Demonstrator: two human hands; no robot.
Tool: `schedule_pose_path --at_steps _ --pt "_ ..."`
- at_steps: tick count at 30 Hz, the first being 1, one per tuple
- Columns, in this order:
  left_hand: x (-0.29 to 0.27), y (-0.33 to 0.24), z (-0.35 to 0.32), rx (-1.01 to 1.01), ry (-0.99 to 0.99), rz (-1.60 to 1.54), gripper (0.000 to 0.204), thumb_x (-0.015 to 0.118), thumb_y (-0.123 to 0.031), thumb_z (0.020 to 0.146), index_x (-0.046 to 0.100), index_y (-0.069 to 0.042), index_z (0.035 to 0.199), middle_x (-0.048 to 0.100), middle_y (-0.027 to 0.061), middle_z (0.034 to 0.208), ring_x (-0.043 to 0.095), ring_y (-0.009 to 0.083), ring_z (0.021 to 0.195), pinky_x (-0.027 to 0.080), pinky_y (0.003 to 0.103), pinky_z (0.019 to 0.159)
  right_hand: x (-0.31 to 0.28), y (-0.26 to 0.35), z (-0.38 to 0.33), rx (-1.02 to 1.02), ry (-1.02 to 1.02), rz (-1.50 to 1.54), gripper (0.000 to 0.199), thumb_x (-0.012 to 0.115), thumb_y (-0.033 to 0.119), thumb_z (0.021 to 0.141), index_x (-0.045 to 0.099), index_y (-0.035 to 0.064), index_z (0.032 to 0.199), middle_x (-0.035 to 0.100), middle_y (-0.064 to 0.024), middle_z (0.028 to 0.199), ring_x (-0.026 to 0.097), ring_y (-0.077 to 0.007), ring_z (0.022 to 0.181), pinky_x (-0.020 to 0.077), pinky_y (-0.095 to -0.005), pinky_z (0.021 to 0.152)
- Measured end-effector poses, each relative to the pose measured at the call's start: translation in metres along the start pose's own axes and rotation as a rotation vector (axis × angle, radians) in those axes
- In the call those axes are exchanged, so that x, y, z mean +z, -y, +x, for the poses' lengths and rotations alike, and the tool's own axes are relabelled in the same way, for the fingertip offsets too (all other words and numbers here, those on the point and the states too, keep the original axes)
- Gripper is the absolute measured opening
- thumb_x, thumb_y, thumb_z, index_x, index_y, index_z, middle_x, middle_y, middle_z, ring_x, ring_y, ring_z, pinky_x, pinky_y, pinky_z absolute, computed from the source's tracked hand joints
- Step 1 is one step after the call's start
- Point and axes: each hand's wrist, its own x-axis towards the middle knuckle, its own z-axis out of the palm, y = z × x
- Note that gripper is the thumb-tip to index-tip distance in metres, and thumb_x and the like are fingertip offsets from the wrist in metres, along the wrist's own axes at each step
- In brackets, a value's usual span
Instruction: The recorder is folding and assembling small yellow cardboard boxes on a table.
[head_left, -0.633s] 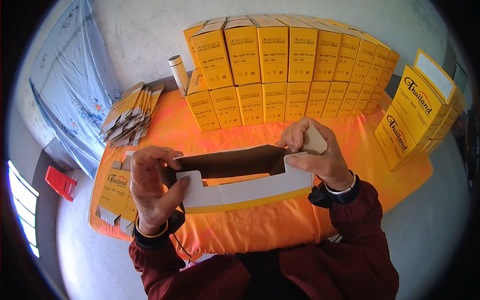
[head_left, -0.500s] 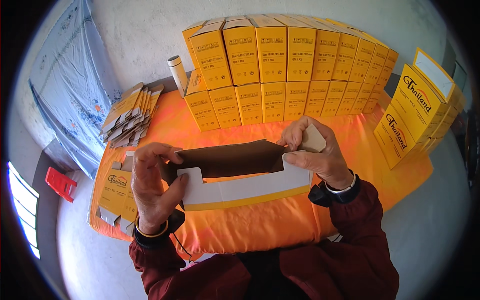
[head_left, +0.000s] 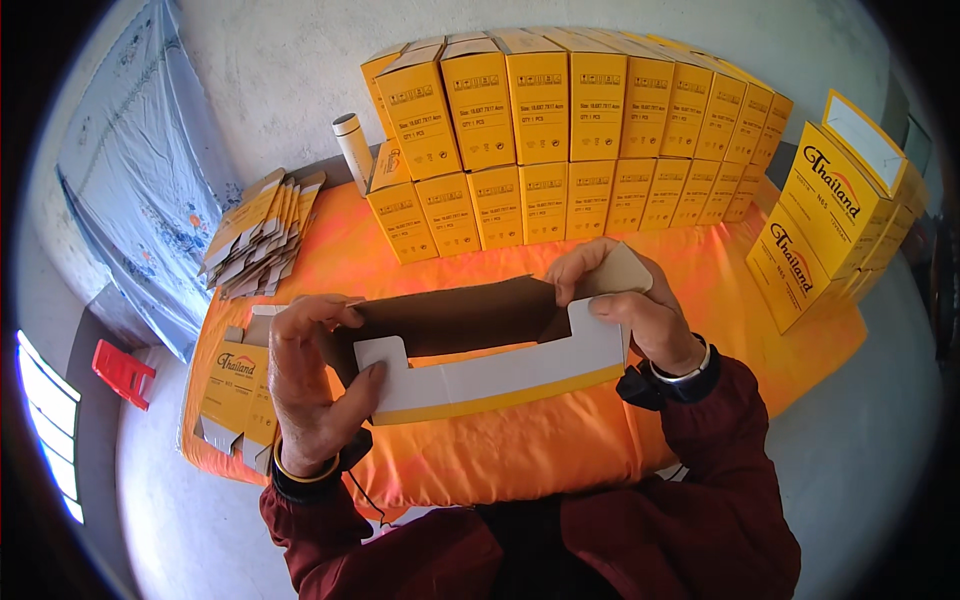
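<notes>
Between my hands is a partly folded cardboard box point(head_left: 500, 378), held above the table. Its near panel is white with a yellow band, its inside brown, and the orange cloth shows through its open middle. My left hand point(head_left: 318, 375) pinches the left end, thumb on the near white flap and fingers at the far wall. At the right end my right hand point(head_left: 640, 305) grips the box, its thumb over the near panel's corner. A grey-brown end flap point(head_left: 627, 268) stands up beside that thumb. Some fingertips of my right hand are hidden behind the cardboard.
Two rows of yellow boxes point(head_left: 535, 105) stand along the back of the orange-covered table point(head_left: 480, 465). A white flask point(head_left: 352, 150) is beside them. Flattened cartons point(head_left: 258, 235) pile up at left, with another flat carton point(head_left: 235, 385) nearer. More boxes point(head_left: 825, 215) stand at right.
My right thumb has slid a little right along the near panel's corner, and the right end flap leans slightly differently. My left hand keeps its pinch; the box has barely shifted.
</notes>
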Motion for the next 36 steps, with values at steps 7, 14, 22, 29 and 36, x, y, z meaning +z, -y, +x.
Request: schedule_pose_path --at_steps 7,14,22,29,36 --pt "0.005 -0.002 0.003 0.04 0.07 0.066 0.062 0.067 0.009 0.063 0.044 -0.002 0.12 0.048 0.0092 0.105 0.048 0.0187 0.101 0.037 0.033 0.093 0.0 -0.002 0.004 -0.031 -0.043 -0.051 0.027 0.05 0.009 0.075 0.054 -0.0015 0.1 0.059 -0.0085 0.091 0.053 -0.0195 0.098 0.0397 -0.0343 0.093" --pt "0.008 0.004 0.0 -0.035 -0.008 -0.01 0.059 0.057 0.013 0.068 0.042 -0.001 0.123 0.047 0.009 0.105 0.047 0.018 0.101 0.037 0.032 0.093 -0.003 0.0 -0.004 -0.035 -0.053 -0.097 0.039 0.055 0.011 0.075 0.052 -0.0021 0.111 0.058 -0.0089 0.101 0.054 -0.0182 0.101 0.0408 -0.0336 0.094" --pt "0.011 0.009 -0.004 0.009 -0.051 -0.034 0.055 0.043 0.015 0.071 0.04 0.001 0.124 0.048 0.0101 0.106 0.049 0.0193 0.102 0.038 0.033 0.095 -0.011 0.0 -0.017 -0.089 0.097 -0.02 0.056 0.041 -0.002 0.074 0.042 -0.0018 0.13 0.052 -0.0107 0.119 0.052 -0.0145 0.107 0.0401 -0.0313 0.096" --pt "0.013 0.007 -0.002 0.039 -0.04 -0.032 0.054 0.041 0.015 0.071 0.039 0.002 0.124 0.048 0.0119 0.107 0.05 0.0208 0.104 0.038 0.034 0.097 -0.005 0.007 -0.008 -0.132 0.081 -0.153 0.058 0.036 -0.005 0.07 0.043 -0.0032 0.128 0.052 -0.0119 0.116 0.05 -0.0173 0.112 0.0365 -0.0335 0.101" --pt "0.012 0.008 -0.007 0.028 -0.05 -0.052 0.054 0.039 0.016 0.072 0.039 0.002 0.124 0.049 0.0134 0.11 0.052 0.023 0.107 0.038 0.036 0.098 0.007 0.01 -0.008 -0.107 -0.056 -0.118 0.053 0.034 -0.005 0.067 0.048 -0.006 0.118 0.054 -0.0109 0.105 0.051 -0.0167 0.104 0.0387 -0.0321 0.098"
